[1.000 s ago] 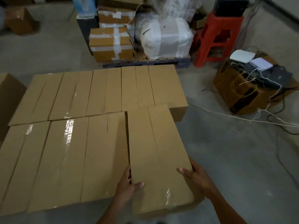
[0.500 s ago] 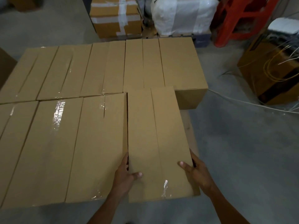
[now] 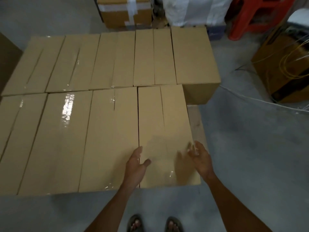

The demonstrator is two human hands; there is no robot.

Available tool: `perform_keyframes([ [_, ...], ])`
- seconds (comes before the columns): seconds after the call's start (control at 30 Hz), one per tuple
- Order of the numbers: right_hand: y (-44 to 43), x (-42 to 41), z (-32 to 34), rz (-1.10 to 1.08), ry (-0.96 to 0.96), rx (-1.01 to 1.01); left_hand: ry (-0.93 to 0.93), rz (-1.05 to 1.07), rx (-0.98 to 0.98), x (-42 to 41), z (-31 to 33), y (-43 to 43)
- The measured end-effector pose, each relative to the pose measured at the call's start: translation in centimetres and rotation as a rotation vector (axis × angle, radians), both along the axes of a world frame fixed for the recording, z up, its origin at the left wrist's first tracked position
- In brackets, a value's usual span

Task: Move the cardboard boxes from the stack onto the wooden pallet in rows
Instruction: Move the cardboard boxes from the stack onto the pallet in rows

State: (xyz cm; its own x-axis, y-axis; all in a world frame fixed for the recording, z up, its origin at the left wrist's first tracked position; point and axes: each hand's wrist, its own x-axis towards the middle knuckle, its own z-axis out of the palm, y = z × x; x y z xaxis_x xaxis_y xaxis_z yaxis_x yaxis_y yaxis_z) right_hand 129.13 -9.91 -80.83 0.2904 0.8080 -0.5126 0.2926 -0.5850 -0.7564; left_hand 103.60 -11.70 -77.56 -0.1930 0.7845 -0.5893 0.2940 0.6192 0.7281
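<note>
Ahead of the left hand and the right hand, tan taped cardboard boxes sit edge to edge in two rows, a closed deck with only hairline seams. Right of the right hand, a narrow strip of bare wooden pallet and then grey concrete floor lie open. Farther right, a thin white cable crosses the floor before a brown carton draped in yellow wires. Blur hides the right fingertips, which seem just clear of the box edge.

two box rows on pallet, taped box behind, stool far right
</note>
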Motion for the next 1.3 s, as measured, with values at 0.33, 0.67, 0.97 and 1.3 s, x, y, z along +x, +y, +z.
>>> perform_keyframes([
  [0.33,2.7,-10.3,29.3,0.060,0.285,0.162,-0.015,0.117,0.213,-5.5,28.0,1.2],
  [0.67,3.5,-26.8,57.6,0.307,0.325,0.481,0.070,0.305,0.580,-23.4,53.8,-4.1],
  [0.97,-6.2,-49.2,62.3,0.552,0.378,0.531,0.099,0.513,0.639,-43.4,55.9,-18.9],
  [1.3,-14.3,-68.5,57.5,0.723,0.346,0.415,0.147,0.690,0.562,-60.0,53.0,-30.2],
])
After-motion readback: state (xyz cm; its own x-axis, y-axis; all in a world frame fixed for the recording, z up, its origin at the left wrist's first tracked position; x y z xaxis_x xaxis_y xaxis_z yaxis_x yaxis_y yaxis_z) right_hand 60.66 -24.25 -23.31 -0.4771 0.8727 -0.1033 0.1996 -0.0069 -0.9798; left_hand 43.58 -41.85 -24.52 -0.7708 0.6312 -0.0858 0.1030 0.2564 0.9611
